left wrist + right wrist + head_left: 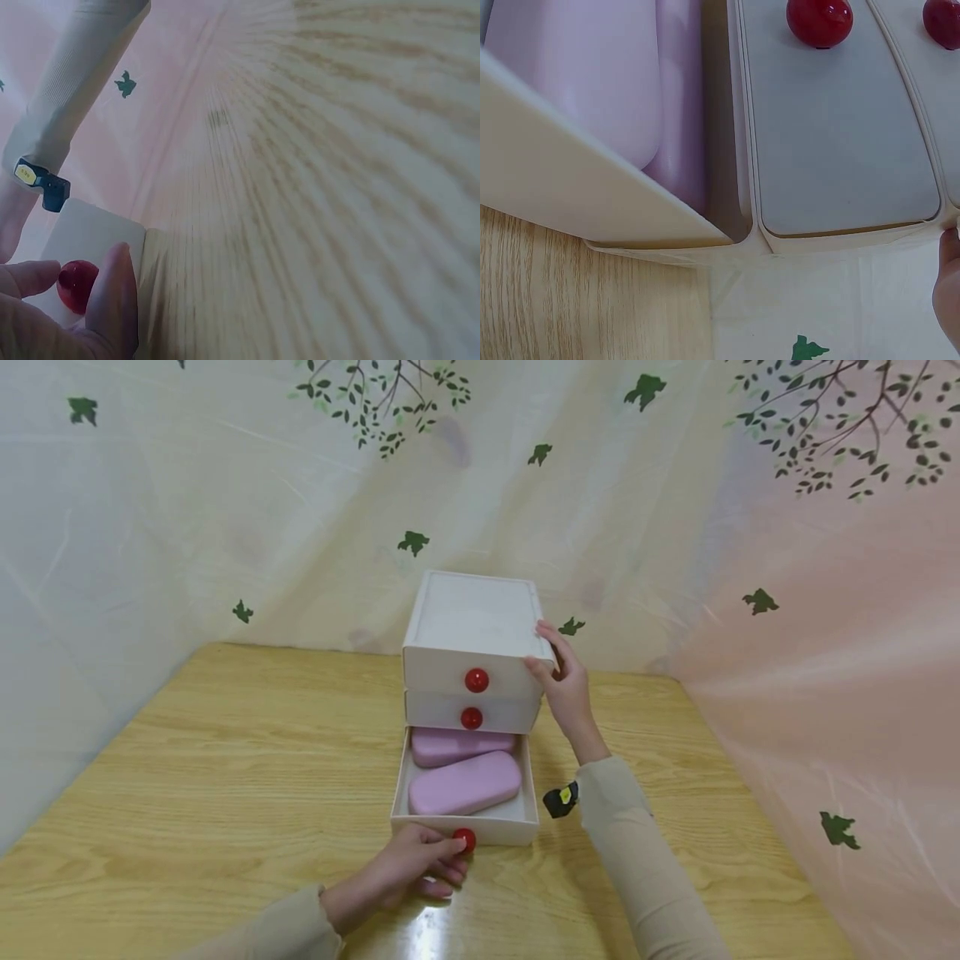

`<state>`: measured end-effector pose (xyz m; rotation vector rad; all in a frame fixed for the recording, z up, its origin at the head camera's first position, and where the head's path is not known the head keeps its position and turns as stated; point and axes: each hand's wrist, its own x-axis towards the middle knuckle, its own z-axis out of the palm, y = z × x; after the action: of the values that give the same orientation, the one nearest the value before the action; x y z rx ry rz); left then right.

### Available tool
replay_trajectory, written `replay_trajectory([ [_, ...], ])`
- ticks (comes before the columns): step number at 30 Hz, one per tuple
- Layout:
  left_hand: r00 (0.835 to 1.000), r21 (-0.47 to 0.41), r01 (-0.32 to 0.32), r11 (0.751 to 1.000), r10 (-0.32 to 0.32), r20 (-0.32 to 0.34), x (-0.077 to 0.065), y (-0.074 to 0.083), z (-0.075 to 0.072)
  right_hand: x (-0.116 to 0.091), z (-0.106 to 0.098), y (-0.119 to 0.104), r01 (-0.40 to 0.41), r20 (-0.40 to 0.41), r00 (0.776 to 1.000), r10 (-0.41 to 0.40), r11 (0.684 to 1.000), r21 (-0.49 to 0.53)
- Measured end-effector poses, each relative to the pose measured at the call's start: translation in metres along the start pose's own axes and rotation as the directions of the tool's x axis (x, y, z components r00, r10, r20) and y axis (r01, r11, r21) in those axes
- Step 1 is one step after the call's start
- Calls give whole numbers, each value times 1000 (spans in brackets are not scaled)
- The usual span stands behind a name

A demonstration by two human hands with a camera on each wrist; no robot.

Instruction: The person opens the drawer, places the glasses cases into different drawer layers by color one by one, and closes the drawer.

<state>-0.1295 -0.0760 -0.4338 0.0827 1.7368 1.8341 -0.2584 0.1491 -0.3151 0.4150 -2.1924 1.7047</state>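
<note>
A small white drawer cabinet [480,610] stands on the table, its bottom drawer [532,793] pulled out. Inside that drawer lie two pale purple cases with rounded ends, the front case [465,783] slanted and the rear case [461,747] partly under the cabinet. Thumb and fingers of my left hand [420,864] pinch the drawer's red knob [76,286]. My right hand [567,693] rests against the cabinet's upper right front corner, fingers fairly straight along the top and side. Only a bit of that hand shows in the right wrist view.
Above the pulled-out drawer are two shut drawers with red knobs, the top knob [477,680] and the middle knob [472,718]. A wooden table [262,777] lies under everything. Behind it hangs a pale curtain [300,527] printed with leaves. A black wrist camera [561,799] sits at the right sleeve.
</note>
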Motion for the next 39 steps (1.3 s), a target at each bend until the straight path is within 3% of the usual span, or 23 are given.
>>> replay_trajectory([
  [21, 996, -84, -18, 996, 11, -85, 3, 3, 6, 1, 0, -2, -13, -5, 1000, 13, 1000, 0],
  [39, 988, -243, -32, 970, -7, -155, 26, 13, 13, 0, 1, -4, -22, -8, 1000, 22, 1000, -6],
])
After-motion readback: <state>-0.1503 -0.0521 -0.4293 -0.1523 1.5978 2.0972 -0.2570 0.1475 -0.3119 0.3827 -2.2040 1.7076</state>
